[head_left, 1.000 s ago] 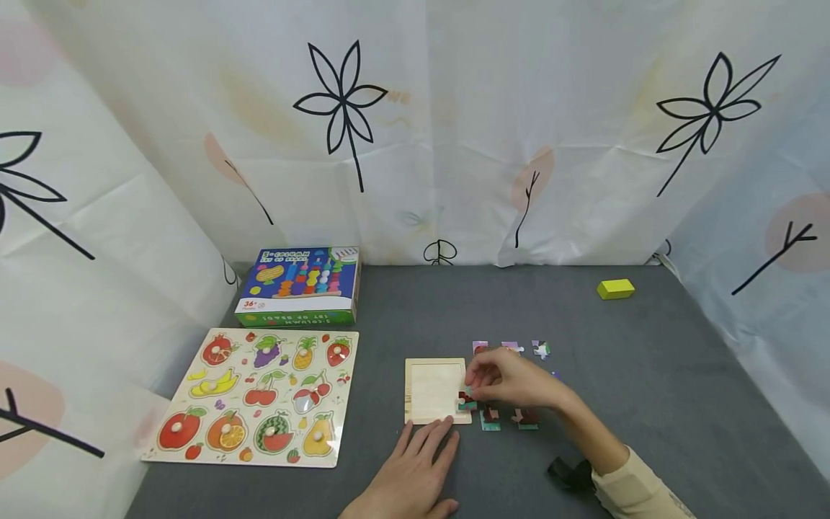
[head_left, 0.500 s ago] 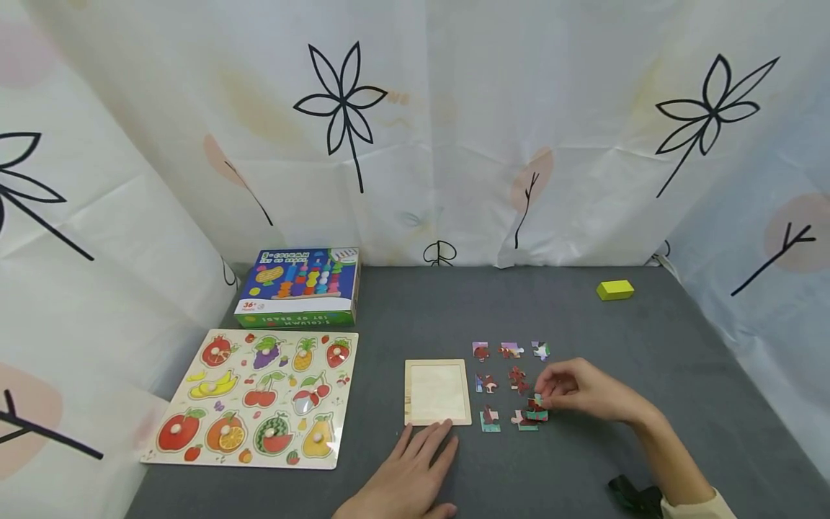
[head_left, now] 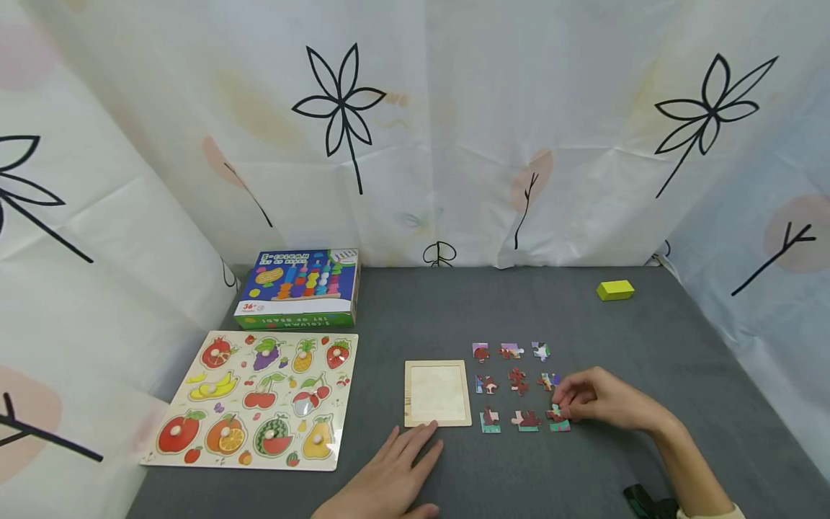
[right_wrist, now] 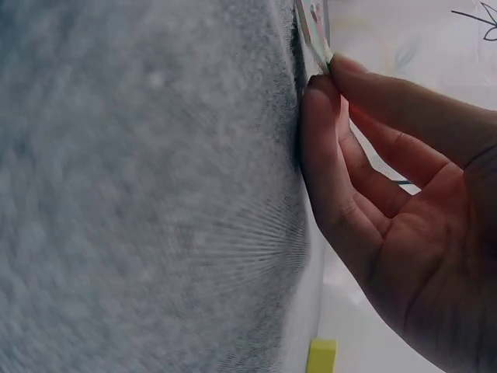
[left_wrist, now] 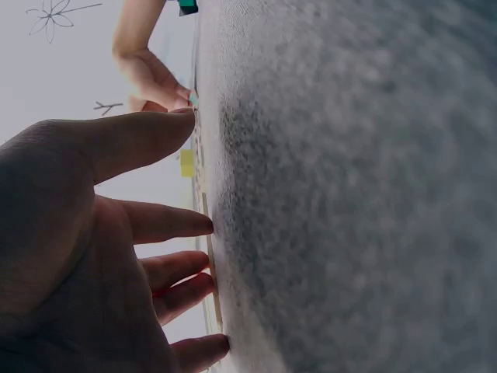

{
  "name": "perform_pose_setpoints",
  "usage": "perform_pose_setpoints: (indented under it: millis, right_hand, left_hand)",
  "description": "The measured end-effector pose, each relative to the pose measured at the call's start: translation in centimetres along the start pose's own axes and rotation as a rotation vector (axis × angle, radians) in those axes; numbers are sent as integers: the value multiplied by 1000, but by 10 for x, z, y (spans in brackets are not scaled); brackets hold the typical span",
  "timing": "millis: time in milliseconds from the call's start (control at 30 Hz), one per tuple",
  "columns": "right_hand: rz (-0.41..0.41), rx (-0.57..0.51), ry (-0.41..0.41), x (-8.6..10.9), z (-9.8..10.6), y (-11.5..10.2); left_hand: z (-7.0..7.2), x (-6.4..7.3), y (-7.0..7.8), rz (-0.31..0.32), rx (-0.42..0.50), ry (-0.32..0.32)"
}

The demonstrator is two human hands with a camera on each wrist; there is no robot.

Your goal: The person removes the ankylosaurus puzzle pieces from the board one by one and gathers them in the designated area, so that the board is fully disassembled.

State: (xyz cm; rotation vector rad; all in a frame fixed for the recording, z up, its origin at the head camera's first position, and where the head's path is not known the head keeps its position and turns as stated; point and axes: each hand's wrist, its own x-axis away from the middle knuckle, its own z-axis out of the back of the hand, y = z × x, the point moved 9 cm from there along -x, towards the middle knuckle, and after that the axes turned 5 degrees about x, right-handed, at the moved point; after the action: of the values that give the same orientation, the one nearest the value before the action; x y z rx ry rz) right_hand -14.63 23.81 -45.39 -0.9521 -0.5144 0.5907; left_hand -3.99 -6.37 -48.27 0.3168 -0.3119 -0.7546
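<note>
My right hand [head_left: 599, 396] pinches a jigsaw puzzle piece [head_left: 559, 418] between thumb and fingertips, low over the table at the bottom right of the other pieces. In the right wrist view the piece [right_wrist: 312, 35] shows edge-on at the fingertips. Several more pieces, such as a reddish-brown one [head_left: 517, 381], lie in rough rows to its left. A square wooden puzzle frame [head_left: 466, 393] with a bare inside lies left of the pieces. My left hand [head_left: 389, 472] rests on the table with fingers spread and nearly straight, its fingertips right at the frame's front edge.
A fruit peg board [head_left: 346, 404] lies on the left, with a blue and green toy box [head_left: 311, 285] behind it. A yellow block [head_left: 615, 290] sits at the back right. Patterned cloth [head_left: 454, 144] hangs around the grey table [head_left: 415, 310].
My right hand has carried the puzzle piece from the wooden frame rightward to the end of the bottom row. My left hand has slid slightly left and toward the front.
</note>
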Motion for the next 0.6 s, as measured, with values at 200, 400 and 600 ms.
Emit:
perform_pose_setpoints:
  millis: [200, 400, 600]
  right_hand:
    - [-46, 86, 32, 0, 2, 1]
    - [-110, 98, 46, 2, 4, 3]
    - [-145, 223, 213, 6, 20, -5]
  left_hand:
    - [4, 5, -1, -41, -14, 33]
    - [7, 8, -8, -45, 85, -18]
    - [29, 19, -25, 28, 193, -9]
